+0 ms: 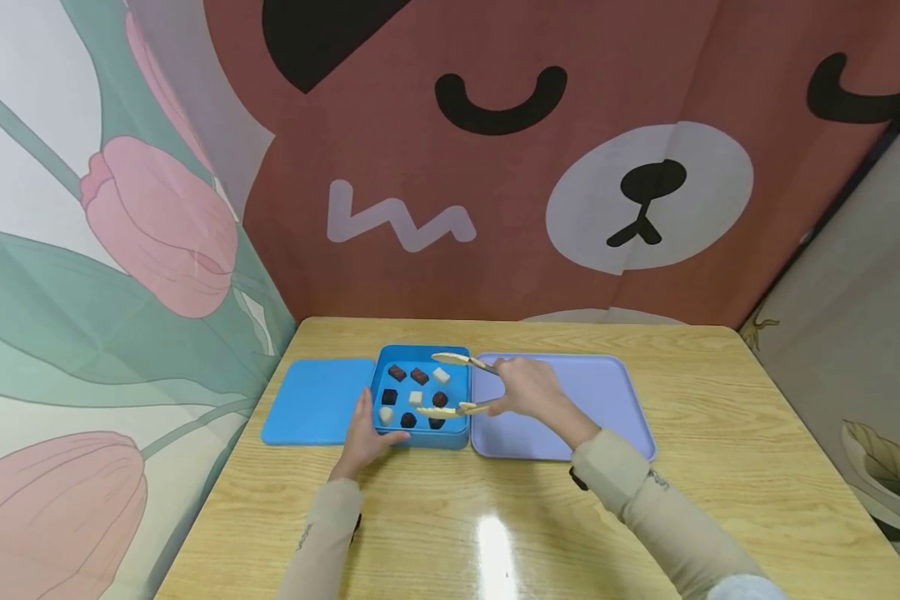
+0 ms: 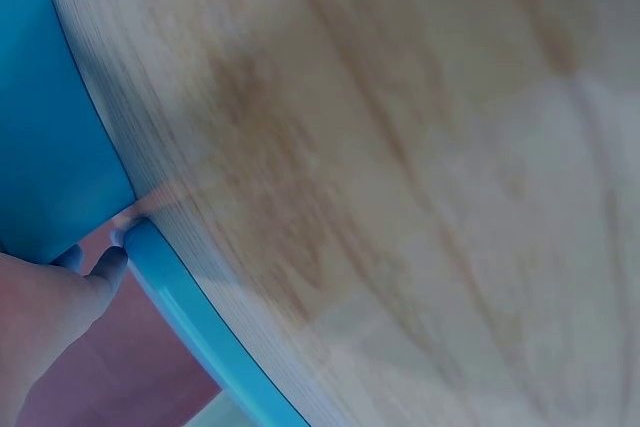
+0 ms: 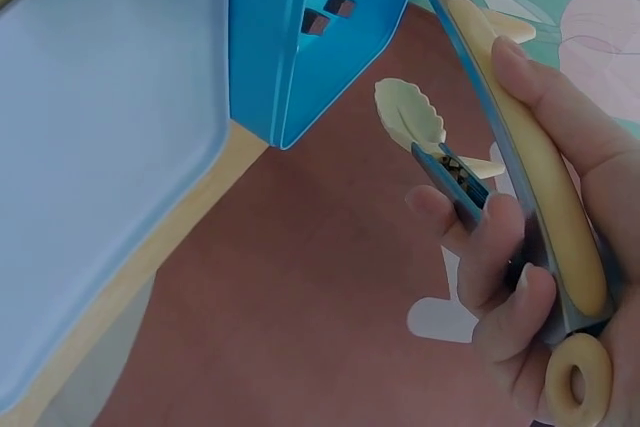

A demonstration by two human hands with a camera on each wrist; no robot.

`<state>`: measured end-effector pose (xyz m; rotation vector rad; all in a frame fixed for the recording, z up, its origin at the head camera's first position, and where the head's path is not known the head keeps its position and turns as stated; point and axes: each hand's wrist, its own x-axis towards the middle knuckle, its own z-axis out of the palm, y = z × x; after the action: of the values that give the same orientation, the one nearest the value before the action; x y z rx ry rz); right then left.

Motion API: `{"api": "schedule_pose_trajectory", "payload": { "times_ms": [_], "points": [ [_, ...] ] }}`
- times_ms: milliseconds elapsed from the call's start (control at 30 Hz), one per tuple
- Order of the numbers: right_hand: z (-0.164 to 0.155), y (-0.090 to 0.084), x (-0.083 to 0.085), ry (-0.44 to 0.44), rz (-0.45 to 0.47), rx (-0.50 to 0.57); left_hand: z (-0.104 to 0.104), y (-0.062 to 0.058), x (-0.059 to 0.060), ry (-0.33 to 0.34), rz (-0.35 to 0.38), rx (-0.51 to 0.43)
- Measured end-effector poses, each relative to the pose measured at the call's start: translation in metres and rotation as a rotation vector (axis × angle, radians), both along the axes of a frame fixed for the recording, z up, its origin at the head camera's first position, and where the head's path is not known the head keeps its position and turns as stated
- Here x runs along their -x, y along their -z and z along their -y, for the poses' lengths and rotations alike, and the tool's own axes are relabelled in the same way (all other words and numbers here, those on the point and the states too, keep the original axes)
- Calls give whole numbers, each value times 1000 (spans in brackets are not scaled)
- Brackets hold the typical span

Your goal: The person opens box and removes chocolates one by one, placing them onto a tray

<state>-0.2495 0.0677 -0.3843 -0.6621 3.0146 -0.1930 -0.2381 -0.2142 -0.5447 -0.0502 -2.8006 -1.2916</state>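
Note:
A blue box point(image 1: 420, 435) stands on the wooden table and holds several small dark, brown and white pieces point(image 1: 416, 397). My left hand point(image 1: 365, 433) grips the box's near left corner, thumb along the front wall; in the left wrist view a finger point(image 2: 60, 297) lies against the blue rim point(image 2: 190, 332). My right hand point(image 1: 528, 388) holds cream tongs point(image 1: 453, 385) whose two arms are spread wide over the box with nothing between the tips. The right wrist view shows the fingers point(image 3: 500, 277) wrapped round the tongs point(image 3: 520, 147) next to the box point(image 3: 290, 47).
A blue lid point(image 1: 315, 400) lies flat left of the box. A lavender tray point(image 1: 600, 392) lies right of it, under my right hand. Printed cloth walls stand at the left and back. Bare tabletop point(image 1: 495, 525) stretches toward me.

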Motion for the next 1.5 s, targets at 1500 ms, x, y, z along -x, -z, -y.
{"api": "schedule_pose_trajectory", "payload": {
  "times_ms": [1500],
  "points": [
    [20,-13,6,-52,240,-135,0,-1,-1,10,-41,10]
  ]
}}
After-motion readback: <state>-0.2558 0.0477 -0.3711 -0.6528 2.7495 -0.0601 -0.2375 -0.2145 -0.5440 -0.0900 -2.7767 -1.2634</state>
